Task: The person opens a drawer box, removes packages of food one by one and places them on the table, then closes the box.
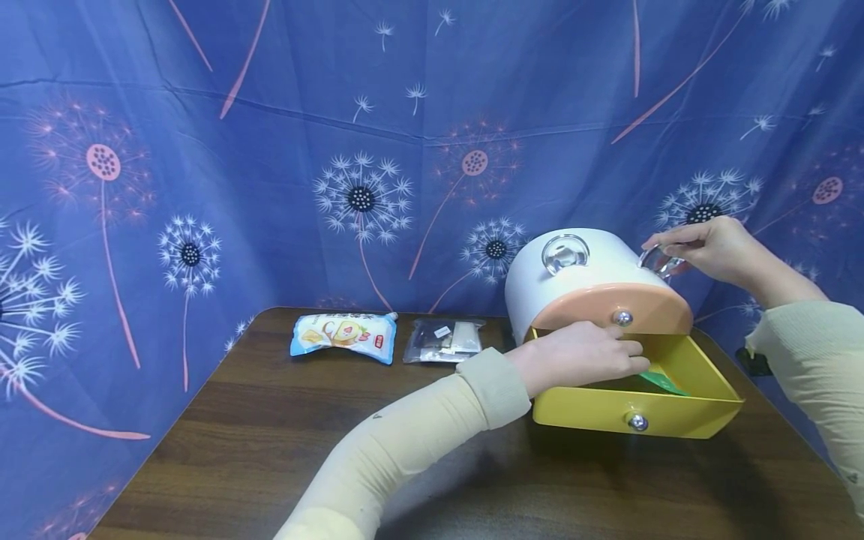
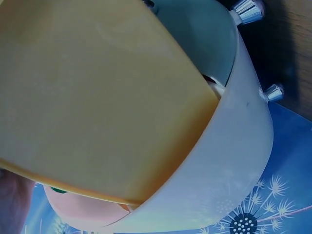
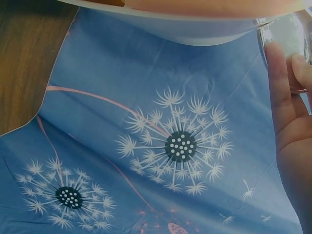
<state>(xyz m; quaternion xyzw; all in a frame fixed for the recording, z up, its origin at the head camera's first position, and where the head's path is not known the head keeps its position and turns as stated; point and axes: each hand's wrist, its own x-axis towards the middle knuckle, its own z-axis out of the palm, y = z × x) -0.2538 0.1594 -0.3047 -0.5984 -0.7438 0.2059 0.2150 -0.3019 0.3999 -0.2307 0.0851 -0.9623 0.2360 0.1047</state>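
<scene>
A white barrel-shaped storage box point(image 1: 533, 300) stands at the table's right side, with a peach upper front and a yellow drawer point(image 1: 580, 409) pulled out below it. My left hand point(image 1: 587, 351) reaches over the drawer's left wall, fingers bent down inside. At its fingertips is a flat, thin green item point(image 1: 664, 382), partly hidden by the hand; its kind does not show. My right hand point(image 1: 718, 247) pinches the shiny round silver ear point(image 1: 653, 260) at the box's top right. In the right wrist view, the fingers point(image 3: 278, 73) lie along this ear.
To the left on the brown wooden table point(image 1: 283, 420) lie a blue-and-white snack bag point(image 1: 344, 336) and a clear plastic packet point(image 1: 443, 341). A second silver ear point(image 1: 565, 255) tops the box. Silver feet point(image 2: 248, 12) show underneath. A blue dandelion-print cloth point(image 1: 270, 187) hangs behind.
</scene>
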